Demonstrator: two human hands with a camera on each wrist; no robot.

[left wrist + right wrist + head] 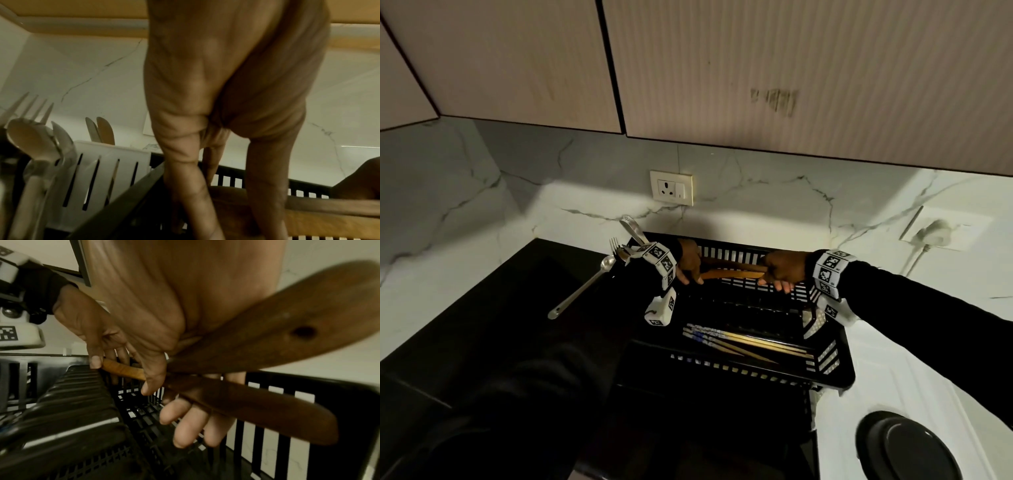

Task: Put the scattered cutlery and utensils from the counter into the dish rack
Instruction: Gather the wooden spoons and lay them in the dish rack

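While over the dish rack, both hands' fingers curl around two wooden spatulas.

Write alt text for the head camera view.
Both hands, left hand and right hand, hold two long wooden spatulas over the black plastic dish rack. Patterned wooden chopsticks lie in its front section.

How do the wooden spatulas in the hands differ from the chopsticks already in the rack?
The wooden spatulas are broad and flat; the chopsticks are thin sticks. The spatulas are held above the dish rack near its far wall, by the left hand and right hand; the chopsticks lie loose at its near end. The spatulas are plain brown; the chopsticks have blue-and-white patterned ends. Both lie roughly crosswise.
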